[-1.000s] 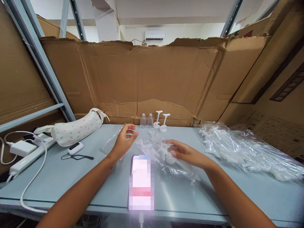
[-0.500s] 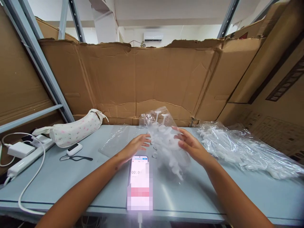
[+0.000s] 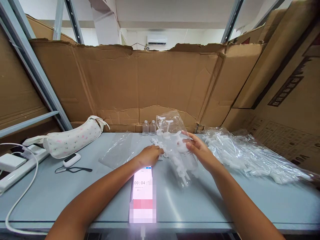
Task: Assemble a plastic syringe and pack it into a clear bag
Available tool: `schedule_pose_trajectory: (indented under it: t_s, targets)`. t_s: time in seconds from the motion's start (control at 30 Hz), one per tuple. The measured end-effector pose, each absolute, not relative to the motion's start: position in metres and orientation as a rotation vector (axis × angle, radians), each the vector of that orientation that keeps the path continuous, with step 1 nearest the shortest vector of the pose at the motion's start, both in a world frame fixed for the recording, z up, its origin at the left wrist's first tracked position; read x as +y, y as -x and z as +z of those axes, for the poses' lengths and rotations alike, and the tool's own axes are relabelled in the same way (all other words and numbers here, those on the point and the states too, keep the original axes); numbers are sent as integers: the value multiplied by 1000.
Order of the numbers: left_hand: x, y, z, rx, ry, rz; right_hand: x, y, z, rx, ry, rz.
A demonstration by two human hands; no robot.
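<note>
A clear plastic bag (image 3: pixel 186 163) of white plastic pieces, which look like pump tops with stems, stands on the grey-blue tabletop. My right hand (image 3: pixel 197 148) grips its right side, fingers curled over the plastic. My left hand (image 3: pixel 150 155) is closed at the bag's left side, next to a white piece (image 3: pixel 157 143); what its fingertips pinch is hidden. Two small clear bottles (image 3: pixel 145 127) stand behind, against the cardboard. Just below my left hand lies a phone (image 3: pixel 143 193) showing a running timer, partly blurred out.
A flat clear bag (image 3: pixel 116 150) lies left of my left hand. At right is a large plastic bag (image 3: pixel 245 156) of white parts. On the left are a patterned pouch (image 3: pixel 72 138), a small white device (image 3: pixel 72 160) with a strap, and a power strip (image 3: pixel 22 170) with a cable.
My left hand has moved slightly right and closed from spread fingers. My right hand has tightened on the bag. The two bottles now show clearly, and the view has shifted slightly.
</note>
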State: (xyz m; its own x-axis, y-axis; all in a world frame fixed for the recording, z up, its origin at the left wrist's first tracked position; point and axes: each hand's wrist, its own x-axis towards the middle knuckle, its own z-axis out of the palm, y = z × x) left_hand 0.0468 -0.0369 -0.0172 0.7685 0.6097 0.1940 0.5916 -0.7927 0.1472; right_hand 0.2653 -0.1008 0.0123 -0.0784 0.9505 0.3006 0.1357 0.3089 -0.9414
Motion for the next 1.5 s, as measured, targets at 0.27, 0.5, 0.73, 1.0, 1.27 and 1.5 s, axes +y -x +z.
schedule_pose_trajectory:
  t_s: [0.27,0.5,0.73,1.0,1.27,1.5]
  targets:
    - [-36,-37,-12,1061,-2898,444,-97,-268,10,-1427,1032,986]
    - [-32,-32,-14,984,-2816,471,-97,-267,8,-1452,1005,1010]
    - [-38,-28,-13,948,-2756,471,-93,-269,4,-1524,1050,978]
    - [-45,-12,-6,1024,-2641,663,-99,-265,7,-1660,1278,938]
    - [-51,23,12,1198,-2361,1195,-101,-264,2,-1867,1343,1008]
    - [-61,13,15,1095,-2567,1118,-106,-254,0,-2013,1038,1250]
